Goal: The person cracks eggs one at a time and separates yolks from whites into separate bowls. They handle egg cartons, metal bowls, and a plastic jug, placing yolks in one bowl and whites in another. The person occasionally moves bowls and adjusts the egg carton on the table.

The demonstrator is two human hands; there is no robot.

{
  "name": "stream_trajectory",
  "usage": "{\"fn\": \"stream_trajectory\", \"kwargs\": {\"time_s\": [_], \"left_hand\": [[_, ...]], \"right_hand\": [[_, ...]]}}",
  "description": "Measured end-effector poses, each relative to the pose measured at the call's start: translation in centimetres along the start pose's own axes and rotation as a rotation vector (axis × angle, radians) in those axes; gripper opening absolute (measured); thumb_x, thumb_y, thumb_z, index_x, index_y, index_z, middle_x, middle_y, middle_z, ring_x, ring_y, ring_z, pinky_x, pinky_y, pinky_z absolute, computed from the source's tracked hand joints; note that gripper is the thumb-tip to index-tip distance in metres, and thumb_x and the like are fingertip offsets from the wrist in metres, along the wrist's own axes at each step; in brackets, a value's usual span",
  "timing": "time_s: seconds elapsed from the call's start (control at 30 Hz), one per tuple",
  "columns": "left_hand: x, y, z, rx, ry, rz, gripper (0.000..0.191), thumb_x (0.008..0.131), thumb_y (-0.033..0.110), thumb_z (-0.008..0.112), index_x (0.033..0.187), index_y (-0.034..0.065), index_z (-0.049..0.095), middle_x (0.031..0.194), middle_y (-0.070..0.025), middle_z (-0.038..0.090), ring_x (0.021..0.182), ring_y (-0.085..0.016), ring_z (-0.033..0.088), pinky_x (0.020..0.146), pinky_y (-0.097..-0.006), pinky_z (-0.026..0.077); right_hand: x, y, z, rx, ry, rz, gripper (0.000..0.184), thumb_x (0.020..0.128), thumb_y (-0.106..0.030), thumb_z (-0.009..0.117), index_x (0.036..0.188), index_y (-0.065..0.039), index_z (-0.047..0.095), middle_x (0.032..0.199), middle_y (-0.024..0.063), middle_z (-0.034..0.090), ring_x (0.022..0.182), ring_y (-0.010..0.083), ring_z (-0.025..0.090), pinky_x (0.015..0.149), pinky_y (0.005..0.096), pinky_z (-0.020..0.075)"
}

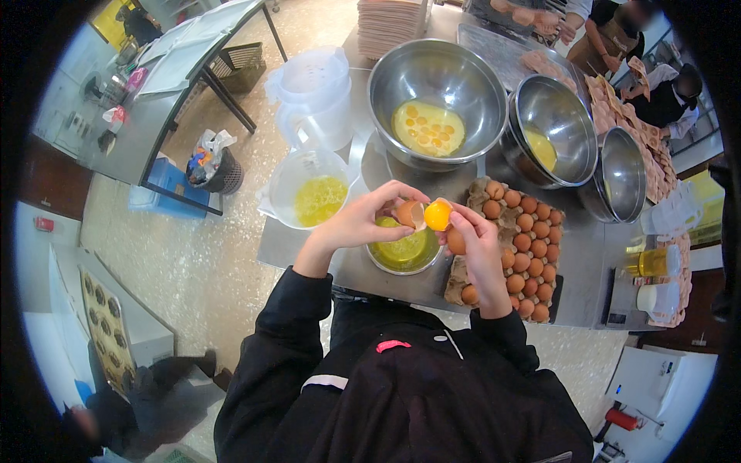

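My left hand (385, 217) holds an empty-looking half eggshell (410, 215). In my right hand (473, 236) is the other half shell with a whole egg yolk (438, 215) in it, and a brown egg (456, 241) rests under those fingers. Both hands are above a bowl of egg white (404, 252). To its left stands a plastic jug (278, 188) with more egg white. Beyond my hands, a large steel bowl (492, 104) contains several yolks in yellow liquid. On the right lies a cardboard tray (457, 283) with many brown eggs.
Steel bowls (570, 104) (631, 168) stand back right, near stacked egg trays (622, 127). Plastic jugs (318, 87) and a tray stack (388, 29) stand behind. A scale (618, 309) is at far right. Co-workers (608, 37) are across the table; another person (156, 399) is at lower left.
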State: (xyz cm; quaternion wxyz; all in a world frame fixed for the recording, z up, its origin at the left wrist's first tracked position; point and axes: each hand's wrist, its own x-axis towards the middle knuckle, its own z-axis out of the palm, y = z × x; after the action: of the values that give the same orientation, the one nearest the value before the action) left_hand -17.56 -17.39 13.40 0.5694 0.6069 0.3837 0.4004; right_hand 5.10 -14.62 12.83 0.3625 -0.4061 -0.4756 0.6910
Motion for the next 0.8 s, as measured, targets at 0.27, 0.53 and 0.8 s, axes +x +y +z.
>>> {"fn": "stream_trajectory", "kwargs": {"time_s": [0.27,0.53,0.8], "left_hand": [[0.2,-1.1,0.0,-0.186,-0.044,-0.019,0.05,0.083,0.004,0.067,0.129,0.0022,0.048,0.132,-0.0069,0.051,0.118,-0.015,0.052,0.103,-0.0315,0.04],[0.4,-0.3,-0.3,-0.075,-0.047,0.009,0.048,0.083,0.006,0.067,0.128,0.0042,0.052,0.125,-0.0044,0.052,0.117,-0.014,0.05,0.101,-0.03,0.039],[0.6,0.8,-0.7,0.145,-0.03,0.022,0.046,0.082,0.012,0.071,0.125,0.0053,0.056,0.12,-0.0037,0.051,0.112,-0.013,0.05,0.092,-0.0263,0.042]], "right_hand": [[-1.1,-1.7,0.7,-0.582,0.131,-0.425,0.035,0.084,-0.012,0.07,0.116,0.0,0.064,0.093,0.0096,0.068,0.081,0.0145,0.064,0.075,0.0267,0.0508],[-0.6,-1.8,-0.2,-0.704,0.045,-0.562,0.037,0.083,-0.011,0.069,0.118,-0.003,0.064,0.093,0.0091,0.066,0.078,0.0151,0.063,0.073,0.0277,0.0497],[0.5,1.7,0.2,0.166,-0.093,0.001,0.037,0.093,-0.019,0.059,0.123,0.002,0.059,0.097,0.0064,0.065,0.078,0.0102,0.061,0.068,0.0208,0.0485]]}}
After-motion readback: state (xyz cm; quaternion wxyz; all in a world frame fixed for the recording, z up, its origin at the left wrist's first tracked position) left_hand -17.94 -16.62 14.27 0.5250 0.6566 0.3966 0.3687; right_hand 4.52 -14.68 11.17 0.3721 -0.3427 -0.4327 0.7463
